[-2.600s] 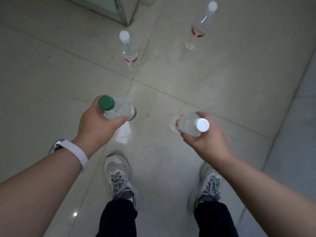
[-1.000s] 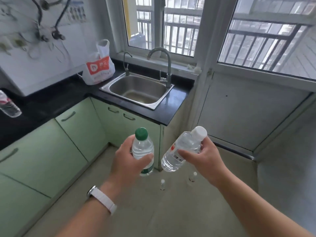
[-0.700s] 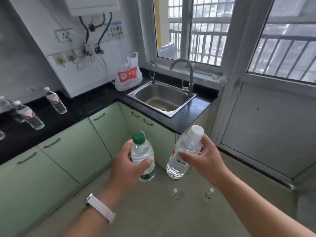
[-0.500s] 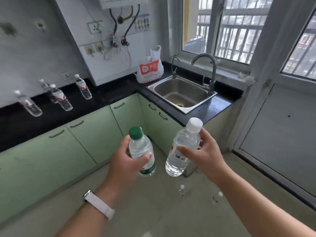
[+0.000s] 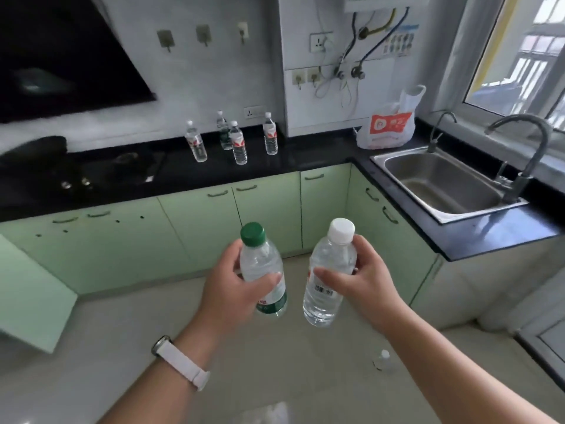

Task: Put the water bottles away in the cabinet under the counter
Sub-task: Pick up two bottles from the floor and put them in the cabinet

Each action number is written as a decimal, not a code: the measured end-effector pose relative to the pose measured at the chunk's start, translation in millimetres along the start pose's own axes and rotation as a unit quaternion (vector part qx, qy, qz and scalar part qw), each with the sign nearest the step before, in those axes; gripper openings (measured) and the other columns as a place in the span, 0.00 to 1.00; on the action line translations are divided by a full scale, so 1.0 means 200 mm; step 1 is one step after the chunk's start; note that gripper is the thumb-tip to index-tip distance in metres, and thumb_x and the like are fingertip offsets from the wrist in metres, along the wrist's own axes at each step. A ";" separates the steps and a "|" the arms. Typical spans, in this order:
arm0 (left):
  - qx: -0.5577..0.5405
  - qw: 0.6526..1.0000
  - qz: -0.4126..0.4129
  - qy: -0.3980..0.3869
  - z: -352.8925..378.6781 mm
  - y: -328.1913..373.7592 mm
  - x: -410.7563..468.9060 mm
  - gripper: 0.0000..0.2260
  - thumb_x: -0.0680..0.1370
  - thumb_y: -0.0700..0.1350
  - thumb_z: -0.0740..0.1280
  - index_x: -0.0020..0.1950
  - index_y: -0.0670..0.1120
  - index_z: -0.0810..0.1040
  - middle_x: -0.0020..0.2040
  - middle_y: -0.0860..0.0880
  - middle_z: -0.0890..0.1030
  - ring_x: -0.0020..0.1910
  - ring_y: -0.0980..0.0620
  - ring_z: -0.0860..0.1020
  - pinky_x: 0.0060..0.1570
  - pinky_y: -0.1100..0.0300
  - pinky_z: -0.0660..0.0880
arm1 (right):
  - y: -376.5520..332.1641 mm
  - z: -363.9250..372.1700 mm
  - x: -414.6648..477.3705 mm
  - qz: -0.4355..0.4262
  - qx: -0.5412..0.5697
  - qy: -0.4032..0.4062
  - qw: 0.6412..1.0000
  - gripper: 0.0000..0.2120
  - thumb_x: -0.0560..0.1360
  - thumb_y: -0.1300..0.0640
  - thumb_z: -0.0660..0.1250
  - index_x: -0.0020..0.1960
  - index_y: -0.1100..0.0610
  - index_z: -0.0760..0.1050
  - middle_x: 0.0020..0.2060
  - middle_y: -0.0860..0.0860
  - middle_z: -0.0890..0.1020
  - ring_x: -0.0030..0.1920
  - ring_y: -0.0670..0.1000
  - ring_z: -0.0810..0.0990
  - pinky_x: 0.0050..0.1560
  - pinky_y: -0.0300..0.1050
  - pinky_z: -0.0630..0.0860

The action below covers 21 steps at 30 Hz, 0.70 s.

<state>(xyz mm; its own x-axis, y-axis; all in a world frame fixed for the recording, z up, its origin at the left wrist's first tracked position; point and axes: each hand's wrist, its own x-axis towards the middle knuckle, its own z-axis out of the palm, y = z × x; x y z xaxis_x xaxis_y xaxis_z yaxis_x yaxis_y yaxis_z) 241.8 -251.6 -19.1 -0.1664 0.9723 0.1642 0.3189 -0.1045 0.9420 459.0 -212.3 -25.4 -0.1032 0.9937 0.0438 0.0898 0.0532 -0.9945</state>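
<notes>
- Squarely in mid-view, the left grip (image 5: pixel 235 289) is wrapped round the lower body of a green-cap bottle (image 5: pixel 260 264). The thumb lies across the front and the fingers are behind. The bottle is nearly upright, with its cap clear above the grip.
- The right grip (image 5: pixel 363 283) holds a white-cap bottle (image 5: pixel 331 261) by its upper body. The thumb crosses the front just above the label and the fingers curl behind near the shoulder. This bottle leans, base toward the left grip and cap up and to the right.
- Both held bottles are side by side, near each other but apart. They are in the air over the floor (image 5: pixel 275 362), in front of the green cabinets (image 5: pixel 269 215).
- The cabinet doors straight ahead are closed.
- Four bottles (image 5: pixel 238 145) stand upright on the black bench (image 5: pixel 305 157) near the wall, well apart from both grips.
- A small bottle (image 5: pixel 383 361) stands on the floor just beside the right forearm.
- A sink (image 5: pixel 443 185) with a tap (image 5: pixel 526 148) is set in the bench at right. A white and orange bag (image 5: pixel 388 127) sits in the corner beside it.
- A hob (image 5: pixel 116 169) lies on the bench at left.
- A white band (image 5: pixel 183 367) circles the left wrist.
- A green panel (image 5: pixel 27 295) juts in at the far left; I cannot tell whether it is an open door.
</notes>
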 end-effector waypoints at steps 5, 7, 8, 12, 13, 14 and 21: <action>-0.010 0.999 -0.012 0.047 -0.43 -0.13 -0.05 0.16 0.67 0.45 0.79 0.51 0.57 0.79 0.47 0.52 0.85 0.46 0.53 0.84 0.44 0.57 0.81 | -0.02 0.44 0.02 0.002 -0.035 -0.033 0.999 0.22 0.64 0.56 0.80 0.54 0.47 0.76 0.43 0.48 0.85 0.44 0.50 0.84 0.51 0.57 0.81; -0.016 0.997 -0.022 0.065 -0.62 -0.20 -0.08 0.16 0.67 0.46 0.78 0.50 0.57 0.79 0.47 0.51 0.85 0.46 0.51 0.84 0.44 0.56 0.81 | -0.03 0.63 0.03 0.003 -0.056 -0.056 0.997 0.21 0.67 0.59 0.80 0.54 0.46 0.76 0.42 0.47 0.84 0.42 0.49 0.84 0.51 0.55 0.82; -0.019 0.997 -0.028 0.076 -0.71 -0.24 -0.10 0.16 0.67 0.46 0.78 0.51 0.56 0.79 0.47 0.52 0.85 0.47 0.51 0.84 0.45 0.55 0.82 | -0.04 0.73 0.03 0.003 -0.064 -0.065 0.996 0.20 0.67 0.59 0.80 0.53 0.46 0.76 0.42 0.46 0.84 0.42 0.48 0.84 0.50 0.53 0.82; -0.020 0.993 -0.043 0.111 -1.08 -0.40 -0.17 0.17 0.66 0.46 0.78 0.52 0.54 0.79 0.47 0.51 0.85 0.47 0.48 0.83 0.48 0.48 0.81 | -0.06 1.11 0.03 -0.002 -0.086 -0.091 0.992 0.21 0.67 0.56 0.80 0.55 0.45 0.75 0.42 0.45 0.84 0.42 0.45 0.84 0.47 0.47 0.80; -0.018 0.992 -0.047 0.119 -1.16 -0.43 -0.19 0.17 0.66 0.46 0.78 0.52 0.54 0.79 0.46 0.50 0.85 0.47 0.47 0.83 0.48 0.48 0.81 | -0.06 1.20 0.02 -0.003 -0.087 -0.098 0.991 0.21 0.66 0.56 0.80 0.55 0.45 0.75 0.42 0.44 0.84 0.41 0.44 0.83 0.46 0.44 0.79; -0.018 0.990 -0.052 0.130 -1.24 -0.47 -0.21 0.17 0.66 0.46 0.78 0.51 0.55 0.79 0.46 0.51 0.85 0.47 0.48 0.83 0.48 0.50 0.81 | -0.07 1.29 0.01 -0.005 -0.087 -0.105 0.991 0.21 0.67 0.56 0.79 0.55 0.45 0.75 0.41 0.43 0.84 0.41 0.43 0.83 0.44 0.41 0.78; -0.003 0.975 -0.072 0.209 -1.71 -0.64 -0.39 0.18 0.67 0.43 0.80 0.51 0.55 0.79 0.46 0.54 0.84 0.45 0.54 0.82 0.45 0.59 0.78 | -0.11 1.81 -0.04 -0.018 -0.111 -0.175 0.978 0.21 0.66 0.54 0.79 0.55 0.44 0.75 0.43 0.43 0.84 0.44 0.44 0.83 0.49 0.48 0.80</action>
<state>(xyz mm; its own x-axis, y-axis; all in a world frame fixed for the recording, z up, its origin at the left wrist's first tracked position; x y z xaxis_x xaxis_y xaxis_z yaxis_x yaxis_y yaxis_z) -105.8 -386.0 -52.8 -0.5762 0.8063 0.1335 0.2587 0.0250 0.9656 98.4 -257.9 -39.2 -0.4402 0.8979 0.0038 0.2897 0.1461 -0.9459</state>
